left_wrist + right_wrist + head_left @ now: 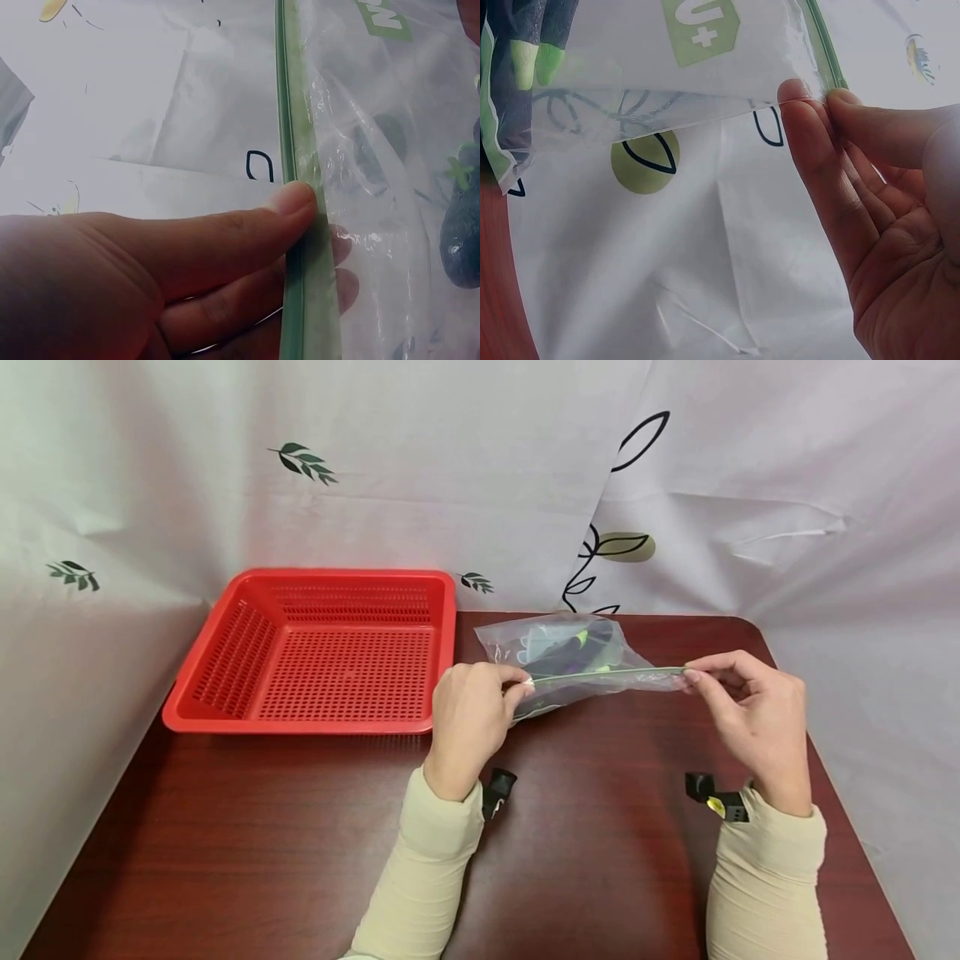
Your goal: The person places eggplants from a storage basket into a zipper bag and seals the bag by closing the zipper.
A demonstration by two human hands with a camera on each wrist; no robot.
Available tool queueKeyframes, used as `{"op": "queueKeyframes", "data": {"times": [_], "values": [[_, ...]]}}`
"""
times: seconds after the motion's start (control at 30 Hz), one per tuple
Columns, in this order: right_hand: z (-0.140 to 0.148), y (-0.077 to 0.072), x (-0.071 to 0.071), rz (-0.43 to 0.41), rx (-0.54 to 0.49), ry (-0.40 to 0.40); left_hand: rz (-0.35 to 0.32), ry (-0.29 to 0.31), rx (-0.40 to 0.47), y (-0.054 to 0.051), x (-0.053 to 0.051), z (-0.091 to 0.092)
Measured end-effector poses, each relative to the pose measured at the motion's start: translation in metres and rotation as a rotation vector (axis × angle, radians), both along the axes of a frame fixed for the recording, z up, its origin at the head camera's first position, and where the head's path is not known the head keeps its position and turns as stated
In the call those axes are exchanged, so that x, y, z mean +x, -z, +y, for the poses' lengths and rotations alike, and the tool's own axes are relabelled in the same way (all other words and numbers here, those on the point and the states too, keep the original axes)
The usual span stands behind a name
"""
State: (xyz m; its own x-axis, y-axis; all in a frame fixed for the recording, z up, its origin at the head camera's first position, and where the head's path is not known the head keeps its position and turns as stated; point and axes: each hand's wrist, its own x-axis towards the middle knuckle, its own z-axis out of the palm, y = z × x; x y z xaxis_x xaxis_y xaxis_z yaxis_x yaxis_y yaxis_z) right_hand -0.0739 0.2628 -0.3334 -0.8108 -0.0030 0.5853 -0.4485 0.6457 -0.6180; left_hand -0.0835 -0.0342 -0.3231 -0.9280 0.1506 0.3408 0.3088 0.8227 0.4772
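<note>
A clear plastic zip bag [491,635] with a green zip strip [615,674] lies slanted over the back of the table, its mouth raised toward me. Inside are dark, eggplant-like vegetables [461,232] with bright green ends. My left hand [472,718] pinches the strip at its left end between thumb and fingers. At the right end, my right hand [757,718] pinches the bag's top corner. Between the hands the strip is stretched nearly straight, and it looks pressed together along the stretch seen in the left wrist view. A green printed label [701,28] shows on the plastic.
To the left of the bag a red perforated plastic basket [315,727] stands on the dark red-brown wooden table [585,843]. A white leaf-patterned cloth [420,468] hangs behind and along the sides. Black wrist cameras [501,783] are strapped to both wrists.
</note>
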Motion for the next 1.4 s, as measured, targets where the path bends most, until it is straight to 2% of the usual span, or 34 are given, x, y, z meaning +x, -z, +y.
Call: {"op": "queueKeyframes", "data": {"times": [0.2, 1.4], "values": [[0.002, 0.001, 0.0, -0.005, 0.008, -0.009, -0.022, -0.007, 0.005, 0.0, 0.0, -0.002], [0.004, 0.004, 0.0, -0.009, 0.004, 0.015, -0.045, -0.035, 0.038, -0.001, -0.002, -0.012]]}}
